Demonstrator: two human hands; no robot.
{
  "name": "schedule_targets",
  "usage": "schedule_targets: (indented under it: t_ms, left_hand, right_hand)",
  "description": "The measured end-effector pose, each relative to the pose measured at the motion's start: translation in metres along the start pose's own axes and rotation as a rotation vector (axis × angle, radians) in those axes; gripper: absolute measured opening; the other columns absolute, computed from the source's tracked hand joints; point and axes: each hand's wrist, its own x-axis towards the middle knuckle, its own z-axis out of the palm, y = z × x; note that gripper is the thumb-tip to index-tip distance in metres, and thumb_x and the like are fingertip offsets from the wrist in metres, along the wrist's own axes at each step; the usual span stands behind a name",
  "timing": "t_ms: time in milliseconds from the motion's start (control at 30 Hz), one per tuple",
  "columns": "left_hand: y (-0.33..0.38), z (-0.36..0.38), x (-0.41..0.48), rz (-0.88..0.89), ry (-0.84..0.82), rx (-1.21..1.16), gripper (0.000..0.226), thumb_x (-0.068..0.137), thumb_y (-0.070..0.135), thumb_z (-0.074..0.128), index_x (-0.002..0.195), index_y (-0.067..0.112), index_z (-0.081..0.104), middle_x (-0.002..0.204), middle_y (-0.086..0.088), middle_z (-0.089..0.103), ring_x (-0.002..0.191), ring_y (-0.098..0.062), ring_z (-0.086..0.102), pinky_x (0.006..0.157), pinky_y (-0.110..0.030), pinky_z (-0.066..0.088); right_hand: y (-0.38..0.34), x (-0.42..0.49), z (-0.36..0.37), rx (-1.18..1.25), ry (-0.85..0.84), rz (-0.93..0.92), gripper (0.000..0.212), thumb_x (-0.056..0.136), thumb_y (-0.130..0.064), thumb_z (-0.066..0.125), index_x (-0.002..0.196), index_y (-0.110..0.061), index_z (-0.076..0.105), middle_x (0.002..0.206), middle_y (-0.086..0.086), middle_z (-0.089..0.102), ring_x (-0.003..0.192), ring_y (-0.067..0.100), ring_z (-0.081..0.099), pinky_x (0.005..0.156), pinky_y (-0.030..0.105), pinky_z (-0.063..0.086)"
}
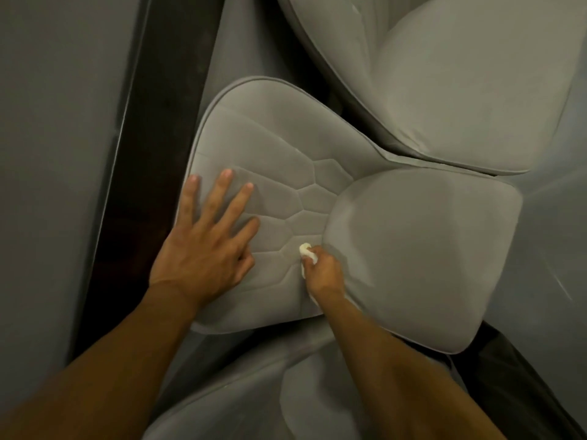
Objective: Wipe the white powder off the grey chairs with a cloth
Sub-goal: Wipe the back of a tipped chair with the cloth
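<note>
A grey padded chair fills the middle of the view: its quilted backrest (pixel 286 147) with hexagon stitching faces me, and its smooth seat cushion (pixel 428 249) lies to the right. My left hand (pixel 209 242) rests flat on the backrest, fingers spread. My right hand (pixel 324 274) is closed on a small white cloth (pixel 307 250), pressed into the crease where backrest meets seat. Most of the cloth is hidden in my fist. I cannot make out white powder on the fabric in this dim light.
A second grey chair (pixel 460 74) stands at the upper right, touching the first. A third grey chair (pixel 254 392) sits at the bottom, under my arms. A dark table edge (pixel 152 154) runs diagonally on the left beside a grey surface (pixel 57 154).
</note>
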Motion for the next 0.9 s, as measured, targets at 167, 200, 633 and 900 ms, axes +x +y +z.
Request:
schedule_targets:
  t_ms: [167, 200, 633, 900]
  left_hand:
    - [0.0, 0.004, 0.0, -0.001, 0.06, -0.055, 0.057, 0.094, 0.05, 0.043, 0.139, 0.022, 0.061, 0.166, -0.02, 0.021, 0.154, -0.046, -0.002, 0.119, -0.069, -0.005]
    - [0.0, 0.004, 0.001, -0.001, 0.056, -0.055, 0.06, 0.092, 0.052, 0.041, 0.14, 0.021, 0.061, 0.166, -0.02, 0.02, 0.154, -0.046, -0.002, 0.119, -0.069, -0.005]
    - [0.001, 0.004, 0.0, -0.01, 0.035, -0.018, 0.055, 0.097, 0.048, 0.04, 0.144, 0.023, 0.056, 0.167, -0.02, 0.016, 0.154, -0.046, -0.007, 0.119, -0.069, -0.005]
    - [0.0, 0.006, 0.001, -0.003, 0.065, -0.108, 0.061, 0.09, 0.049, 0.045, 0.139, 0.016, 0.062, 0.165, -0.022, 0.023, 0.154, -0.046, 0.0, 0.119, -0.069, -0.005]
  right_hand:
    - [0.004, 0.006, -0.004, 0.302, 0.111, 0.137, 0.031, 0.095, -0.033, 0.059, 0.117, -0.014, 0.07, 0.113, 0.01, 0.071, 0.106, 0.03, 0.066, 0.094, 0.038, 0.051]
    - [-0.002, -0.001, 0.002, 0.377, 0.091, 0.067, 0.032, 0.093, -0.035, 0.058, 0.117, -0.016, 0.071, 0.114, 0.006, 0.072, 0.107, 0.025, 0.067, 0.097, 0.038, 0.052]
    - [-0.01, 0.0, 0.023, 0.319, 0.117, 0.12, 0.034, 0.098, -0.023, 0.058, 0.131, -0.015, 0.064, 0.125, 0.007, 0.066, 0.115, 0.022, 0.061, 0.099, 0.027, 0.044]
    - [0.02, 0.033, 0.018, 0.319, 0.096, 0.181, 0.034, 0.097, -0.019, 0.058, 0.128, -0.007, 0.065, 0.126, 0.012, 0.065, 0.118, 0.028, 0.06, 0.102, 0.033, 0.044]
